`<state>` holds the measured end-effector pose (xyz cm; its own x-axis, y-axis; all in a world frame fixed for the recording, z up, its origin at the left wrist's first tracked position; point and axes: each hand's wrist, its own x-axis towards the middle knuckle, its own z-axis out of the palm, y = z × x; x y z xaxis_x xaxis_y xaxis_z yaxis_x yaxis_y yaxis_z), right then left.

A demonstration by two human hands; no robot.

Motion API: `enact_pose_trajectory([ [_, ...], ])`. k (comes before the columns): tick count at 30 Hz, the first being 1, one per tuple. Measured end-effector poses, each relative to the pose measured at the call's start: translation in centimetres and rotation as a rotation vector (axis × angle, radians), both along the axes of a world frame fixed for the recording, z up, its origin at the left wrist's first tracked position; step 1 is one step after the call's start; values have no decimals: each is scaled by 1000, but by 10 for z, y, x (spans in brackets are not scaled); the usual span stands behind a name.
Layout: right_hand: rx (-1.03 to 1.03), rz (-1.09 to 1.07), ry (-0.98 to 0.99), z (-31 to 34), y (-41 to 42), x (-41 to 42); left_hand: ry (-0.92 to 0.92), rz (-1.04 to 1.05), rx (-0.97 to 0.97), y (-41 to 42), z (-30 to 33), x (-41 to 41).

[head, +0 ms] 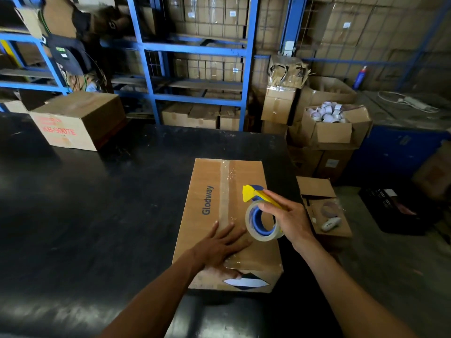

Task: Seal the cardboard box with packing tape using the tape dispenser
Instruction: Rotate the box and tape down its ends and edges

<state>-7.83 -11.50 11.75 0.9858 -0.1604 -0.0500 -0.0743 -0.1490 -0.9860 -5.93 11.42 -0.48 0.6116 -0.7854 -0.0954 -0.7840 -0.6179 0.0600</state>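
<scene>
A brown cardboard box (207,181) printed "Glodway" lies flat on the black table (97,215), with a strip of clear tape (228,181) running along its centre seam. My left hand (220,250) presses flat on the box top near its front edge, fingers spread over the tape. My right hand (290,220) grips a yellow and blue tape dispenser (256,193) carrying a roll of clear tape (262,222), held just above the right half of the box.
Another cardboard box (78,120) with red print stands at the table's far left. Blue shelving (195,50) with stacked cartons fills the back. To the right, off the table, stand open cartons (334,128), one holding tape rolls, and a low box (324,211).
</scene>
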Motion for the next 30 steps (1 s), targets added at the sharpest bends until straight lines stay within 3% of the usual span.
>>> enact_pose_trajectory([
  [2, -17, 21, -1, 3, 4, -9, 8, 41, -36, -3, 3, -6],
  [4, -25, 67, -17, 8, 8, -20, 192, 143, -219, -6, 14, -18],
  [8, -118, 172, -91, 18, 9, -43, 835, 698, -1071, -6, 57, -51],
  [10, -177, 231, -174, 23, 8, -55, 1137, 948, -1332, 4, 68, -48],
  [12, -288, 265, -321, 27, 12, -66, 1445, 1030, -1508, 23, 72, -43],
  [15, -604, 354, -493, 15, 18, -75, 1683, 948, -1664, 44, 84, -48],
  [18, -811, 419, -412, -9, 22, -77, 1699, 882, -1647, 48, 96, -61],
  [22, -749, 454, -483, -19, 30, -80, 1577, 977, -1605, 55, 100, -71],
  [30, -615, 444, -568, -21, 51, -78, 1546, 1172, -1505, 61, 106, -71],
])
